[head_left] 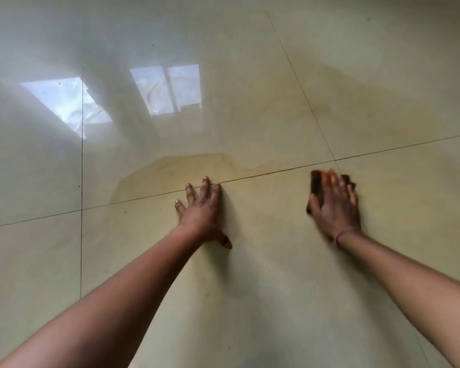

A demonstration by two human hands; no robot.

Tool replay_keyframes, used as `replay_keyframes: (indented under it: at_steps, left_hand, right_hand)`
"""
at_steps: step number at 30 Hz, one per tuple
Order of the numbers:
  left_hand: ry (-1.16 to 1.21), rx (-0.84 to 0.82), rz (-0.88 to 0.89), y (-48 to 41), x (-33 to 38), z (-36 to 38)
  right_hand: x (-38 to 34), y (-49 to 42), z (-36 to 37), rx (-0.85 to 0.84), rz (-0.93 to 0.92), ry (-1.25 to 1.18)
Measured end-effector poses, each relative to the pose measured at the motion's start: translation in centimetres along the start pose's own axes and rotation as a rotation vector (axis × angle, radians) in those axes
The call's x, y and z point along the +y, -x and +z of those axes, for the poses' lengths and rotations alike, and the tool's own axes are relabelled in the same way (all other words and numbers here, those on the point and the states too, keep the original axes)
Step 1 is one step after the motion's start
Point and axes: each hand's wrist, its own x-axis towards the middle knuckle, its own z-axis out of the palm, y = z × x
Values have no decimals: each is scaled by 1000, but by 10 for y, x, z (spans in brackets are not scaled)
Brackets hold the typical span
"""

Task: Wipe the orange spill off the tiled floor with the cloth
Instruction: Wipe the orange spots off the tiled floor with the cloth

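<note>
- Seen from above, two bare forearms reach forward over a glossy cream tiled floor (pixel 250 301) crossed by thin dark grout lines.
- The left hand (pixel 201 213) lies palm down in the middle of the view, its fingers (pixel 204 185) spread wide and flat on the tile, holding nothing. Their tips touch a grout line that runs left to right.
- The right hand (pixel 336 208) is to the right, blurred, with a thin band at the wrist. It presses down on a dark cloth (pixel 316 187).
- The cloth lies under the palm and fingers of that hand. Its dark edge shows past the thumb on the left side and past the fingertips on the far side. The fingers are spread over it rather than curled around it.
- A faint orange spill (pixel 170 173) stains the tile just beyond the left hand's fingertips, spreading left and far. It lies well to the left of the cloth.
- Bright window reflections (pixel 168 88) shine on the far left tiles.
</note>
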Motion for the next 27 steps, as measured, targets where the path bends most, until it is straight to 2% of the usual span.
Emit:
replay_keyframes:
  at_steps: [1, 3, 7, 11, 14, 17, 19, 21, 23, 25, 27]
  left_hand:
    - [3, 9, 5, 0, -1, 1]
    - [9, 44, 22, 0, -6, 4]
    - [23, 181, -6, 9, -32, 9]
    - [80, 198, -237, 35, -85, 6]
    - [125, 186, -322, 50, -112, 8]
    - [136, 187, -358, 66, -130, 9]
    - [145, 188, -394, 80, -148, 13]
    - [161, 184, -420, 91, -163, 16]
    - [190, 179, -410, 94, -172, 20]
    - [197, 184, -397, 94, -175, 23]
    - [209, 183, -394, 93, -175, 23]
  right_hand:
    - [-8, -20, -2, 43, 136, -24]
    - [-50, -50, -2, 98, 209, -48]
    - [-165, -51, 19, 37, -126, -47]
    - [-243, -21, 34, -36, -400, -37]
    - [-264, 15, 38, -123, -642, 4]
    - [-233, 36, 36, -169, -850, 19]
    - [-206, 17, 34, -89, -796, 1]
    - [-206, -12, 28, -45, -541, -9]
    - [-241, -34, 30, -27, -337, -8]
    - [-296, -35, 38, -2, -383, -5]
    - [-346, -15, 45, -65, -559, 19]
